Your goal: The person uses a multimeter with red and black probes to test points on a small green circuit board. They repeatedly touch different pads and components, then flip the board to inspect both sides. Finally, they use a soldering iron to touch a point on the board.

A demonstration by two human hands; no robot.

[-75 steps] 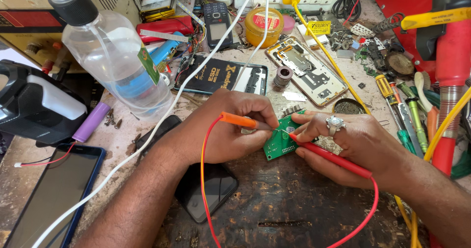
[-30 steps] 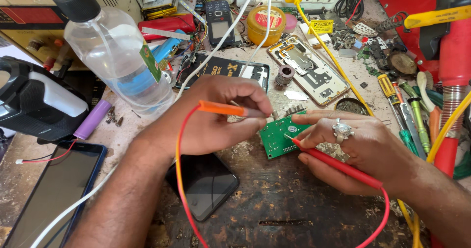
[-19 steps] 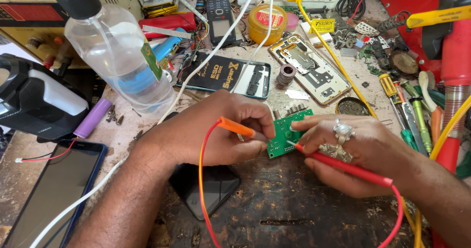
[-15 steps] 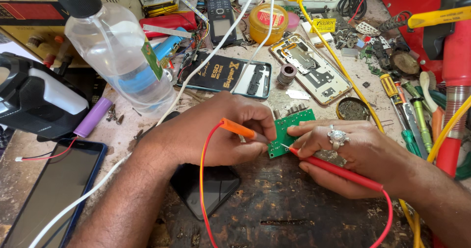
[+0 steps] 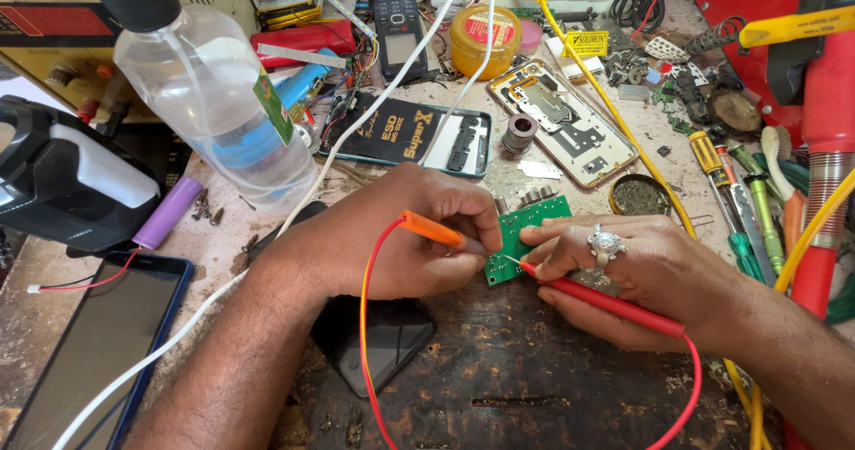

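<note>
The left hand (image 5: 392, 249) pinches an orange probe (image 5: 430, 229) and the right hand (image 5: 641, 276) a red probe (image 5: 606, 306) against the small green circuit board (image 5: 527, 234) on the counter (image 5: 552, 388), seemingly light, stiff, fragile, best edge-held

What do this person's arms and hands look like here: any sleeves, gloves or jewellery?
Both forearms are bare to the edge of the picture, with no sleeves or gloves in view. The right hand wears a large silver ring with a domed, ornate top. The left hand shows no ring, watch or band in this view.
</note>
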